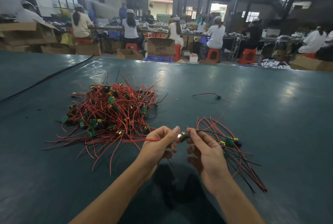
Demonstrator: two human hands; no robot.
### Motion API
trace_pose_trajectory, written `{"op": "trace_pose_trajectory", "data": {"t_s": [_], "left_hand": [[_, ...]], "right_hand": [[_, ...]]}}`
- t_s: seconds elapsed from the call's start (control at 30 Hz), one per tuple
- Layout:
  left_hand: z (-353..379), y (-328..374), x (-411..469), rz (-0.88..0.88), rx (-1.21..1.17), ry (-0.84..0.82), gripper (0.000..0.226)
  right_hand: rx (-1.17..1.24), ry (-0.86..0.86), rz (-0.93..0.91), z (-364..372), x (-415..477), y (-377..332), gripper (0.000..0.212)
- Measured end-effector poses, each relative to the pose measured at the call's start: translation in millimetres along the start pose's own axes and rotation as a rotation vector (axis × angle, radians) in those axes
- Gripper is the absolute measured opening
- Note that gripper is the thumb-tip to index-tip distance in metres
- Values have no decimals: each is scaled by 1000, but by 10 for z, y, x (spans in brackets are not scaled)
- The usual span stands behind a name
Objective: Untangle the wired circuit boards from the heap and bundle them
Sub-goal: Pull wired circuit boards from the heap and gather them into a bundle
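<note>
Dark green sheeting covers the table [234, 88] where I work, and it shines a little under the lamps. Nearest to me, in front of the heap [111, 108] and a bit to its right, my two hands are raised over the sheet. My left hand [158, 144] has the fingers curled, and its thumb and first finger pinch one small circuit board [183, 138]. The red wires [144, 140] of this board run from that hand back toward the heap. My right hand [203, 149] pinches the same board from the other side with thumb and first finger; its other fingers are loosely bent.

Further right of the heap lies a small bundle [232, 144] of boards with red and black wires, partly behind my right hand. Whether the hand touches it I cannot tell.

The heap itself is a thick tangle of red wires, green boards and yellow parts. Behind it and well to the right, one single board [217, 97] lies alone with its wires spread. Left of the heap, a black cable [54, 75] crosses the sheet. Far behind the heap, workers [130, 29] sit on red stools [213, 55] at long tables, among cardboard boxes [161, 46].
</note>
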State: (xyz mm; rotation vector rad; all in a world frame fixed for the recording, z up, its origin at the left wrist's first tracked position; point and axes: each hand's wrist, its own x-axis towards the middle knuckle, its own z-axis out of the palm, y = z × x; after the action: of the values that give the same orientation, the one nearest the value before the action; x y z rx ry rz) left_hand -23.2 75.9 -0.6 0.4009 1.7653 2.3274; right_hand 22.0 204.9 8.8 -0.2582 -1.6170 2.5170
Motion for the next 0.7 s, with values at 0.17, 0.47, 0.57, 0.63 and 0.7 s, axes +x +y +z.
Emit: {"op": "trace_pose_trajectory", "data": {"t_s": [0.17, 0.47, 0.57, 0.63, 0.7], "left_hand": [[59, -31, -34, 49, 199, -65, 34], [52, -81, -38, 189, 308, -50, 41], [19, -127, -15, 175, 336, -37, 44], [13, -133, -3, 156, 338, -32, 42], [11, -126, 5, 136, 340, -35, 43]], "right_hand": [[-42, -34, 24, 75, -45, 49, 13], [-7, 55, 47, 75, -2, 82, 23], [-29, 104, 43, 69, 26, 69, 16], [-46, 142, 29, 43, 51, 31, 15], [-54, 208, 21, -14, 94, -19, 17]]}}
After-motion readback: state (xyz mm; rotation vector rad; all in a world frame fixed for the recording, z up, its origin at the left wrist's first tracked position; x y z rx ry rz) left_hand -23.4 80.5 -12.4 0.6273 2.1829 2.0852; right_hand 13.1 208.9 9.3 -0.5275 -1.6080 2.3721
